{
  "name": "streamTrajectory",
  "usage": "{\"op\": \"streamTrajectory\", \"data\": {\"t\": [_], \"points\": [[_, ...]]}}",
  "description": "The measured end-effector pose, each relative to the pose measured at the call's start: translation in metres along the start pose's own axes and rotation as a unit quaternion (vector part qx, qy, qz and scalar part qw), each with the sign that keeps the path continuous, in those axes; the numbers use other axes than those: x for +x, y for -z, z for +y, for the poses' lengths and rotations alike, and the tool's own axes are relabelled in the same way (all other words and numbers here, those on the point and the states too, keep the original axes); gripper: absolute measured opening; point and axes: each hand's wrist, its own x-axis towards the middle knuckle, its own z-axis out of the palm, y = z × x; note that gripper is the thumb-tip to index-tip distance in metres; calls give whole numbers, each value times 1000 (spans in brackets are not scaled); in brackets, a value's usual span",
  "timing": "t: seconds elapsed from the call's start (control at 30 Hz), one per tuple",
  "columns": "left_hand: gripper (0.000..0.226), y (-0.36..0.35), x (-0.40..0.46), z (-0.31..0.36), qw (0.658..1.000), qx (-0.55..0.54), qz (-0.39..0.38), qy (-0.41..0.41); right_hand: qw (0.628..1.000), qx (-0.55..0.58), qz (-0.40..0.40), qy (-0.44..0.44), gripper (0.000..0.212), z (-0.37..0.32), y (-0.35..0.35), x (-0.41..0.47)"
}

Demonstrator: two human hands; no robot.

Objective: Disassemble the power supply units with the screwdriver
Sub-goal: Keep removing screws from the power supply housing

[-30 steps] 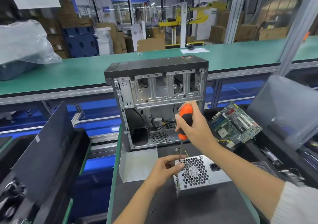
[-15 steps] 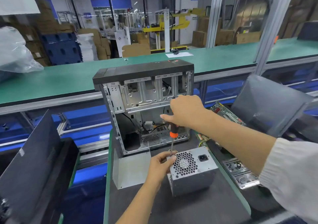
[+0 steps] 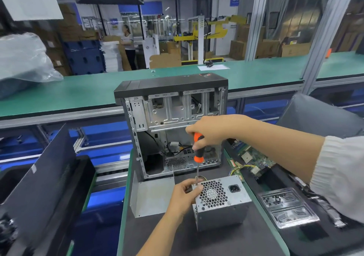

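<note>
conveyor: long green belt (image 3: 82, 92) runs across the back, behind the workstation; a clear plastic bag (image 3: 23, 59) sits on it at far left.
work surface: dark mat with green edge (image 3: 157, 236), in front of the belt; holds the case, the loose panel and the PSU.
pc case: black tower (image 3: 171, 84) stands upright at the back of the mat, side open toward camera, bare metal drive cage and loose cables visible inside.
side panels: dark panel (image 3: 39, 177) leans at left off the mat; another grey panel (image 3: 319, 116) leans at right.
metal plate: flat grey sheet (image 3: 151, 194) lies on the mat just in front of the case, left of the PSU.
power supply unit: grey metal box (image 3: 222, 210) on the mat near the centre, in front of the case; honeycomb fan grille and black power socket face up and toward the camera.
motherboard: green board (image 3: 254, 157) lies right of the case, off the mat, with yellow wires beside it.
plastic tray: clear moulded tray (image 3: 287, 208) right of the PSU.
right hand: (image 3: 212, 131) wrapped round the top of the screwdriver handle, white sleeve at the wrist.
left hand: (image 3: 185, 194) grips the PSU's top left corner, fingers by the screwdriver tip.
screwdriver: orange and black handle (image 3: 198, 147), held near upright, thin shaft running down to the PSU's top left corner; tip hidden by fingers.
</note>
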Motion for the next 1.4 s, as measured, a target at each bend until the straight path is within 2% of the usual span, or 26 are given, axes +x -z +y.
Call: {"op": "streamTrajectory", "data": {"t": [0.07, 0.2, 0.27, 0.33, 0.4, 0.5, 0.6, 0.7, 0.87, 1.0, 1.1, 1.17, 1.2, 1.23, 1.3, 1.37, 1.4], "points": [[17, 0, -1, 2, 1000, 4, 0, 1, 998, 16, -24, 50, 20, 1, 6, -2], [18, -5, -4, 7, 1000, -4, 2, 3, 994, 37, -46, 94, 24, -7, 10, 0], [18, -7, -6, 7, 1000, -7, 4, -1, 993, 91, -41, 58, 31, -11, 12, 2], [18, -9, -8, 5, 1000, -12, 11, -4, 991, 124, -50, -20, 49, -16, 14, 6], [17, -10, -9, 3, 1000, -12, 19, -10, 994, 77, -51, -65, 47, -21, 15, 12], [16, -11, -10, 1, 999, -6, 28, -15, 997, -11, -10, -73, 47, -27, 10, 21], [15, -10, -9, -1, 999, 5, 37, -21, 998, -35, 13, -41, 42, -23, 6, 26], [15, -9, -9, -3, 999, 9, 39, -20, 998, -45, -37, 0, 43, -19, 9, 23], [15, -9, -9, -4, 999, 15, 37, -26, 987, -54, -93, 121, 17, -14, 22, 11], [17, -10, -12, -2, 999, 16, 29, -28, 986, 7, -83, 146, 32, -14, 24, 10], [17, -11, -15, -1, 999, 13, 26, -33, 992, 51, -31, 112, 44, -12, 20, 11], [17, -13, -16, -1, 999, 12, 31, -38, 995, 99, -7, 33, 60, -12, 15, 13], [16, -14, -17, -2, 999, 12, 34, -38, 994, 105, 0, 3, 61, -13, 11, 13], [15, -14, -18, -2, 999, 11, 37, -39, 997, 76, 12, -22, 54, -15, 7, 13], [15, -15, -18, -2, 998, 8, 40, -40, 996, -68, 53, -39, 37, -18, 2, 14], [15, -15, -18, -3, 998, 3, 41, -41, 987, -124, 85, -61, 43, -23, 1, 12], [15, -15, -18, -3, 998, 2, 42, -41, 984, -140, 74, -78, 44, -27, 2, 12]]}}
